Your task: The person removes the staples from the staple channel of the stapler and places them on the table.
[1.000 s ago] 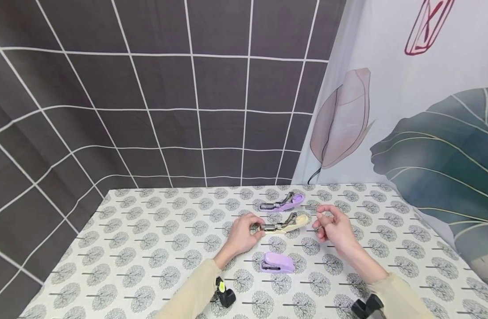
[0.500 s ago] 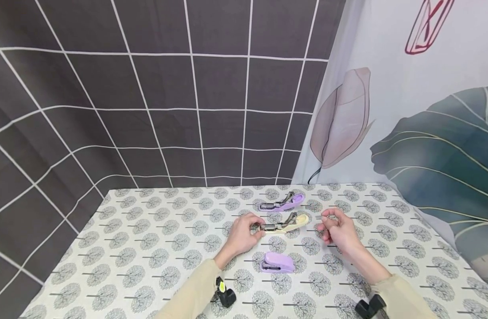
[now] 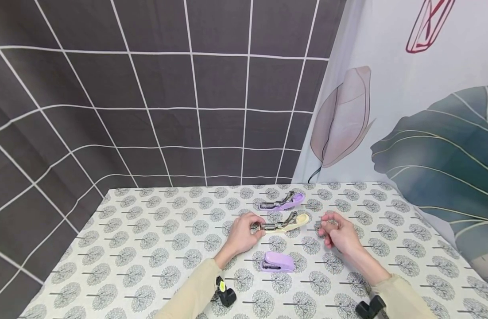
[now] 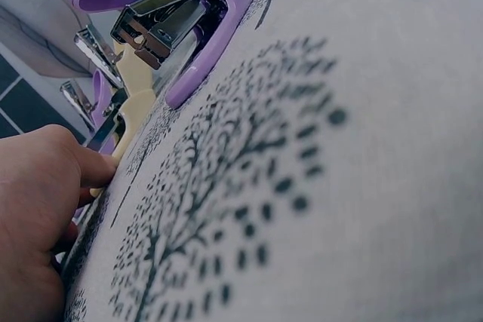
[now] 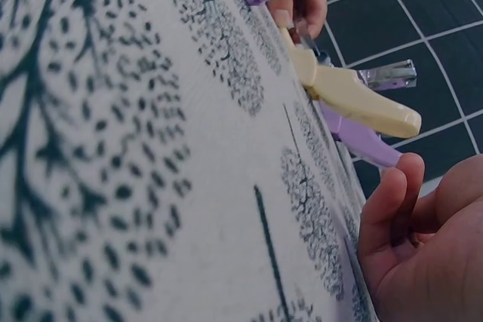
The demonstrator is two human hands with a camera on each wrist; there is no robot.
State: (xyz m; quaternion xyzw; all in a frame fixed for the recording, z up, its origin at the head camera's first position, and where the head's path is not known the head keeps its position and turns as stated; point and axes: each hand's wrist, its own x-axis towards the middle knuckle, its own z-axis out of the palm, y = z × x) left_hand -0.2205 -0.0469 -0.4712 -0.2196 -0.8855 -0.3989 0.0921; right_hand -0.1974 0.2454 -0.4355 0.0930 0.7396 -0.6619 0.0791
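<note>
Cream stapler (image 3: 285, 226) lies opened, its end gripped by the left hand (image 3: 243, 232).

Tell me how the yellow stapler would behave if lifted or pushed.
The yellow stapler should feel stiff, judging by its smooth, solid-looking shell. Its raised metal arm looks hinged, so it may swing when lifted. Lying long and low on the tablecloth, it would probably slide rather than roll.

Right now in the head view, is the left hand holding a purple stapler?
No, the left hand holds the end of the yellow stapler.
</note>
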